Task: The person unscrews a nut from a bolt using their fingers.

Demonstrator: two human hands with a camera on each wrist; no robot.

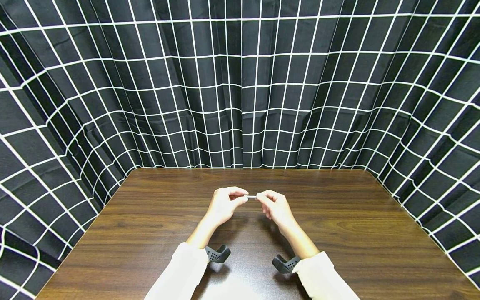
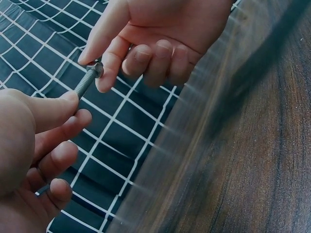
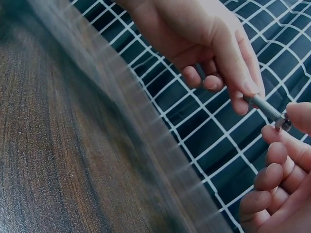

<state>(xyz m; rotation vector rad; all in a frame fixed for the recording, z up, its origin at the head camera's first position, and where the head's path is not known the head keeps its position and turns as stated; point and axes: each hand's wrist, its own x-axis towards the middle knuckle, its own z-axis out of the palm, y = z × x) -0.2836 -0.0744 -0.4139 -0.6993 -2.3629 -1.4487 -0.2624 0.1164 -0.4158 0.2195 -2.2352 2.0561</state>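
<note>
A grey threaded metal bolt [image 2: 86, 83] is held in the air between both hands, above the table. My left hand [image 1: 222, 204] pinches one end of it between thumb and forefinger, hiding that end. At the other end sits a shiny hexagonal metal piece [image 3: 282, 122]; whether it is a nut or the bolt's head I cannot tell. The thumb and forefinger of my right hand [image 1: 276, 207] pinch this piece from two sides. The remaining fingers of both hands are bent loosely and hold nothing.
Below the hands spreads a brown wood-grain table [image 1: 157, 216]. Around its back and sides hangs a black curtain [image 1: 247, 96] with a white grid. A dark wrist mount [image 1: 218, 254] is on the left wrist, and another mount [image 1: 285, 264] on the right.
</note>
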